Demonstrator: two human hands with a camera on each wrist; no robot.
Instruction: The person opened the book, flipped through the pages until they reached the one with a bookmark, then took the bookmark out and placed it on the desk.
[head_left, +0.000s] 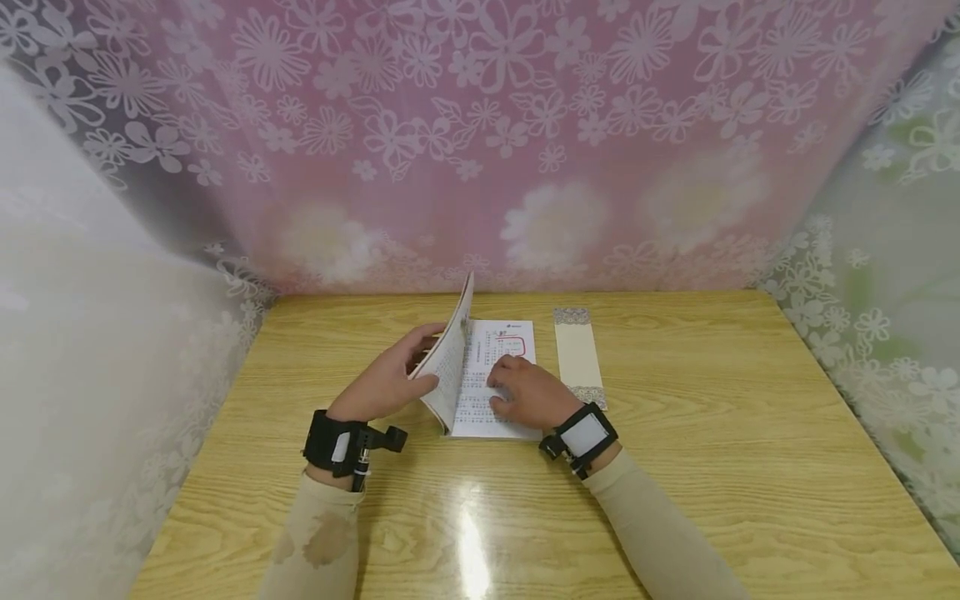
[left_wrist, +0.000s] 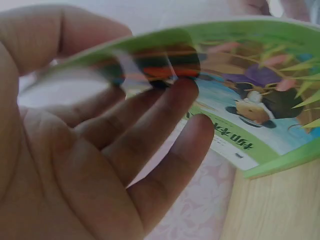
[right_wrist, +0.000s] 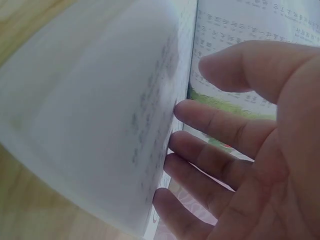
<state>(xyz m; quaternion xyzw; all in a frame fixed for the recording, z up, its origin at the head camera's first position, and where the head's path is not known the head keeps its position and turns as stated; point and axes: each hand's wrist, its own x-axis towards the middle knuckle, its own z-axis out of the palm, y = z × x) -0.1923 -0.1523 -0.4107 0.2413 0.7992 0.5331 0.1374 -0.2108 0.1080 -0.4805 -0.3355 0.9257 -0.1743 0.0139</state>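
Observation:
A thin book [head_left: 498,412] with green-edged covers lies open on the table, its right-hand page printed with text and a red-outlined box. My left hand [head_left: 386,379] holds the raised left part, thumb on the inner page and fingers behind the cover. In the left wrist view, that picture cover [left_wrist: 255,95] shows animal drawings and large characters. My right hand [head_left: 536,392] is over the right-hand page, fingers loosely bent. The right wrist view puts its fingertips [right_wrist: 175,142] against the book near a raised page [right_wrist: 95,110], with the thumb apart.
A cream card strip [head_left: 577,358] with lace-patterned ends lies just right of the book. The wood-grain table [head_left: 712,467] meets a pink floral curtain [head_left: 465,167] at the back. Pale floral sheets hang at both sides.

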